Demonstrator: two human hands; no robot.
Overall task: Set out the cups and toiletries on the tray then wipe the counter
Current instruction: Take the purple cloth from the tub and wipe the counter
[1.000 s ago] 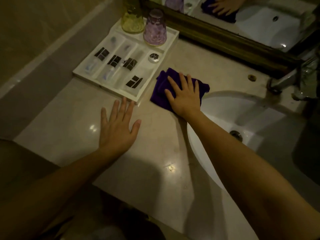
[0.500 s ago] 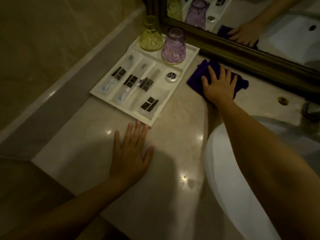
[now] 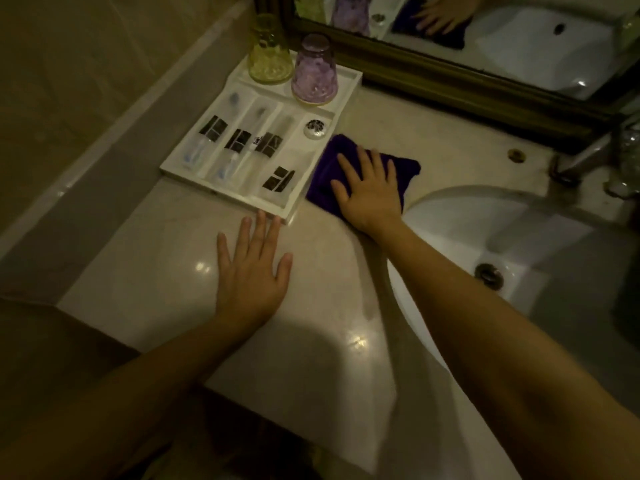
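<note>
The right hand (image 3: 372,188), flat on the purple cloth (image 3: 325,174), has swept it back from the mirror (image 3: 485,84) to just beside the tray (image 3: 346,98) — wiping is underway. The left hand (image 3: 252,271) rests flat and empty on the counter (image 3: 156,258); cups and toiletries already sit in the tray.

dim, warm, murky bathroom light

small glare spots glint on the glossy counter (image 3: 156,271) and the sink (image 3: 519,237) rim; soft arm shadows fall across both. the lower left corner sinks to near black. the picture is grainy and soft, the mirror (image 3: 519,39) reflection is smeared, and straight edges bow outward toward the frame borders.
</note>
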